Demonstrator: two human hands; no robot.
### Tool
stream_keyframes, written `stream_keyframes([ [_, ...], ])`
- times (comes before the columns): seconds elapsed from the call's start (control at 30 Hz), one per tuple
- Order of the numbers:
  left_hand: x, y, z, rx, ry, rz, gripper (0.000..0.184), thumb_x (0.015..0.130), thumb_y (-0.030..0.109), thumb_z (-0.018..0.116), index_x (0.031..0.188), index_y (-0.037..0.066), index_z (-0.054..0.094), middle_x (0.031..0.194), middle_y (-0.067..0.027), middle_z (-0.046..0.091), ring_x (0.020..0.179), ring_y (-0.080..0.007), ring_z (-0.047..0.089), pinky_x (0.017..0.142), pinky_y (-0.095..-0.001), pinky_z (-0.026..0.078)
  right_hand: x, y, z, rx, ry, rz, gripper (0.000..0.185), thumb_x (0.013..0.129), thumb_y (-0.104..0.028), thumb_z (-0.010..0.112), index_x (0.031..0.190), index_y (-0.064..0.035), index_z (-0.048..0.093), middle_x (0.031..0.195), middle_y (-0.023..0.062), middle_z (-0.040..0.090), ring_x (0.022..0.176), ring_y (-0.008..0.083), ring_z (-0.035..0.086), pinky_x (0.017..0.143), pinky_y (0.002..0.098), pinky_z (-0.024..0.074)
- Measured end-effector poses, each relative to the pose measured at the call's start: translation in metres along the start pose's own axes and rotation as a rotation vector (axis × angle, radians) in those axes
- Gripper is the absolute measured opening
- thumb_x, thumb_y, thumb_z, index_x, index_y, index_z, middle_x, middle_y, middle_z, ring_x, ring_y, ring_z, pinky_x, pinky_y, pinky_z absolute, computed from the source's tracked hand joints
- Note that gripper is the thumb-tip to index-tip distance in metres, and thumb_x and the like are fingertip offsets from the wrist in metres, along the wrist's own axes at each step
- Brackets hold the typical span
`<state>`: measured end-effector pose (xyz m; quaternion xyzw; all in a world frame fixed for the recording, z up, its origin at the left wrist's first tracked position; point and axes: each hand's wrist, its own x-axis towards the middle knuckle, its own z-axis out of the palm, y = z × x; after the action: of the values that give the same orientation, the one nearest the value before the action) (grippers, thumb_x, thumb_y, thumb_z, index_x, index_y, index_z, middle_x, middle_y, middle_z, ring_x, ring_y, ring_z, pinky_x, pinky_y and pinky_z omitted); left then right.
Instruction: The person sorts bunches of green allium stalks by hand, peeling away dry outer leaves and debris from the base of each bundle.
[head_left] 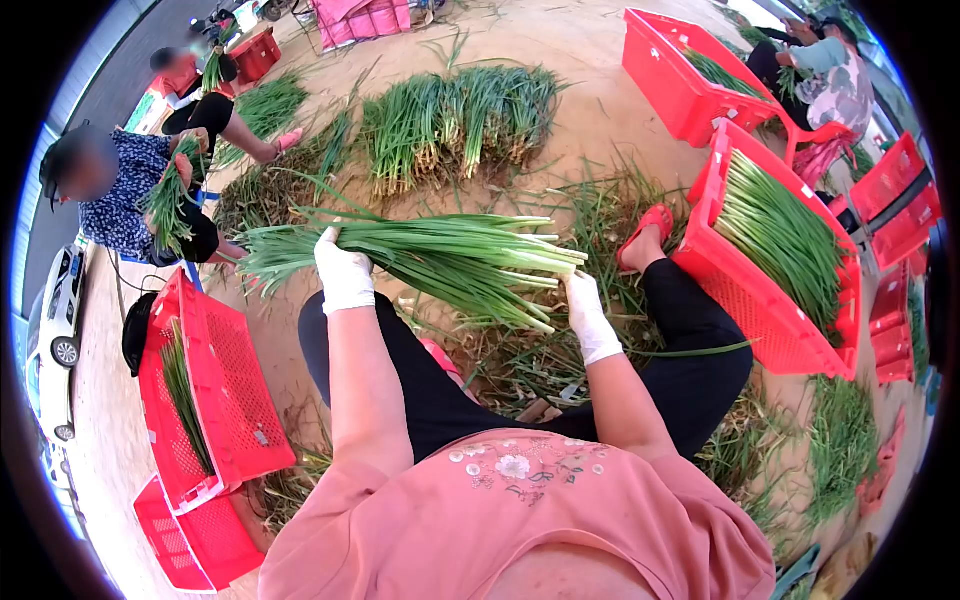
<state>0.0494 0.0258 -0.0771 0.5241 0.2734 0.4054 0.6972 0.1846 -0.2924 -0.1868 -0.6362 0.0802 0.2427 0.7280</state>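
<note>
A bunch of garlic chives (440, 255), with long flat green leaves and pale stem ends, lies crosswise in front of me above my lap. My left hand (343, 268), in a white glove, is closed around its leafy part, with the leaf tips spreading out to the left. My right hand (588, 305), also in a white glove, has its fingers closed at the white stem ends on the right; part of those fingers is hidden. A loose leaf (700, 351) rests across my right knee.
Several bundles of chives (460, 120) lie on the ground ahead, with scattered trimmings (520, 360) between my feet. A red crate (790, 235) of chives stands at my right, another red crate (215, 385) at my left. Nearby, a seated person (125, 190) holds chives.
</note>
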Motion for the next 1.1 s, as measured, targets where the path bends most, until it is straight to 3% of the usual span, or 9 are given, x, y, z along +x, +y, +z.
stream_keyframes([
  [0.23, 0.005, 0.003, -0.003, -0.286, 0.115, -0.177, 0.018, 0.088, 0.01, 0.038, 0.09, -0.003, 0.051, 0.088, -0.0109, 0.055, 0.078, -0.0184, 0.054, 0.073, -0.0294, 0.045, 0.003, -0.003, 0.002, 0.75, -0.559, 0.275, 0.03, 0.084, -0.023, 0.05, 0.107, -0.004, 0.052, 0.103, 0.0106, 0.057, 0.088, 0.0253, 0.054, 0.077, 0.0404, 0.0456],
  [0.3, 0.008, -0.008, -0.012, -0.049, 0.002, -0.054, 0.016, 0.087, 0.009, 0.039, 0.089, -0.003, 0.051, 0.09, -0.0128, 0.056, 0.08, -0.0211, 0.055, 0.077, -0.0314, 0.046, 0.005, -0.001, 0.001, 0.777, -0.699, 0.194, 0.029, 0.085, -0.021, 0.049, 0.107, -0.0031, 0.052, 0.102, 0.011, 0.057, 0.086, 0.0244, 0.055, 0.075, 0.0382, 0.0464],
  [0.33, 0.007, 0.001, -0.005, -0.434, 0.123, -0.271, 0.016, 0.086, 0.007, 0.039, 0.089, -0.003, 0.05, 0.089, -0.013, 0.056, 0.08, -0.0214, 0.055, 0.078, -0.0331, 0.046, 0.005, -0.001, 0.002, 0.777, -0.701, 0.196, 0.029, 0.085, -0.021, 0.049, 0.107, -0.0031, 0.052, 0.102, 0.011, 0.057, 0.086, 0.0244, 0.055, 0.075, 0.0382, 0.0464],
  [0.4, 0.005, -0.004, -0.009, -0.29, 0.1, -0.211, 0.016, 0.086, 0.007, 0.039, 0.089, -0.003, 0.05, 0.089, -0.0131, 0.056, 0.08, -0.0214, 0.055, 0.078, -0.0334, 0.046, 0.004, -0.001, 0.005, 0.821, -0.592, 0.158, 0.038, 0.086, -0.027, 0.044, 0.113, 0.0, 0.047, 0.104, 0.0192, 0.057, 0.079, 0.0313, 0.058, 0.075, 0.0453, 0.048],
  [0.47, 0.0, 0.004, -0.002, -0.148, 0.073, -0.155, 0.015, 0.086, 0.007, 0.039, 0.089, -0.004, 0.049, 0.089, -0.0133, 0.055, 0.08, -0.0214, 0.055, 0.078, -0.0338, 0.046, 0.014, 0.006, 0.002, 0.814, -0.582, 0.191, 0.038, 0.086, -0.027, 0.045, 0.112, -0.0001, 0.048, 0.103, 0.0189, 0.057, 0.077, 0.0294, 0.058, 0.07, 0.0416, 0.0493],
  [0.57, 0.003, 0.004, -0.001, -0.536, 0.291, -0.419, 0.015, 0.086, 0.005, 0.037, 0.088, -0.005, 0.048, 0.089, -0.0134, 0.054, 0.079, -0.0208, 0.054, 0.077, -0.0334, 0.046, 0.01, 0.006, 0.0, 0.812, -0.627, 0.158, 0.035, 0.085, -0.026, 0.043, 0.108, 0.0, 0.05, 0.097, 0.0169, 0.058, 0.069, 0.0248, 0.057, 0.056, 0.0304, 0.0504],
  [0.63, 0.01, -0.013, -0.013, -0.29, 0.058, -0.219, 0.017, 0.086, 0.009, 0.038, 0.088, -0.004, 0.049, 0.09, -0.0142, 0.054, 0.081, -0.0224, 0.054, 0.078, -0.0358, 0.045, 0.008, 0.009, 0.009, 0.906, -0.578, 0.294, 0.032, 0.086, -0.025, 0.043, 0.104, -0.0007, 0.052, 0.092, 0.0152, 0.058, 0.065, 0.0224, 0.056, 0.05, 0.0258, 0.0491],
  [0.87, -0.007, 0.016, 0.017, -0.537, 0.309, -0.446, 0.018, 0.087, 0.013, 0.039, 0.088, -0.002, 0.05, 0.09, -0.0143, 0.055, 0.082, -0.0233, 0.054, 0.079, -0.0349, 0.044, -0.011, -0.007, 0.032, 0.593, -0.678, 0.269, 0.022, 0.081, -0.031, 0.058, 0.093, -0.0133, 0.056, 0.073, 0.0011, 0.057, 0.059, 0.011, 0.051, 0.052, 0.0241, 0.0437],
  [1.1, 0.005, -0.003, -0.004, -0.438, 0.134, -0.357, 0.019, 0.087, 0.014, 0.039, 0.087, -0.002, 0.05, 0.087, -0.0119, 0.056, 0.077, -0.0219, 0.054, 0.074, -0.0319, 0.044, -0.016, -0.016, 0.044, 0.427, -0.541, 0.137, 0.022, 0.079, -0.027, 0.062, 0.096, -0.0133, 0.055, 0.078, -0.0005, 0.055, 0.063, 0.0107, 0.049, 0.053, 0.0252, 0.0406],
])
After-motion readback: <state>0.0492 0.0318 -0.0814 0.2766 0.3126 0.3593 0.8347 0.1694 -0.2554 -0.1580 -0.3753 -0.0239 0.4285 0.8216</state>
